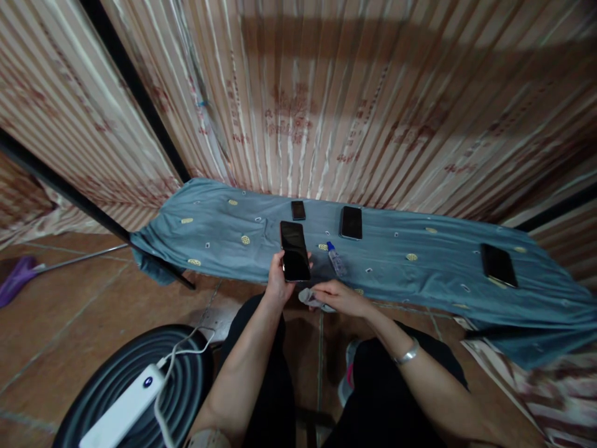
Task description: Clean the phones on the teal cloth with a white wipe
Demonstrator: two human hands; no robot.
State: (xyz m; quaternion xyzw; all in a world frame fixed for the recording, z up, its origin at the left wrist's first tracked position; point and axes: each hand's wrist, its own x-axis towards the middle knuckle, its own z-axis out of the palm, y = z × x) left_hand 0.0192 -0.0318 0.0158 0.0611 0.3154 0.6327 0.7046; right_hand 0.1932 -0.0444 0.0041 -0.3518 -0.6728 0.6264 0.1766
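My left hand (278,278) is closed round the lower part of a black smartphone (295,250), its dark screen facing up toward me. Just to the right and lower, my right hand (339,297) pinches a crumpled grey cloth (310,297), which sits close below the phone without clearly touching it. A clear small bottle with a blue cap (336,259) lies on the blue-grey patterned cloth cover (261,249), beyond my right hand. Past the held phone lies a small dark rectangular device (298,210), and right of it a second phone (351,223).
Another dark phone (499,266) lies toward the bench's right end. A black round stool (186,386) at lower left carries a white power bank (124,407) with a white cable. Black metal poles (140,99) rise at left. A striped curtain (298,124) hangs behind. A purple-headed tool (21,278) lies on the floor.
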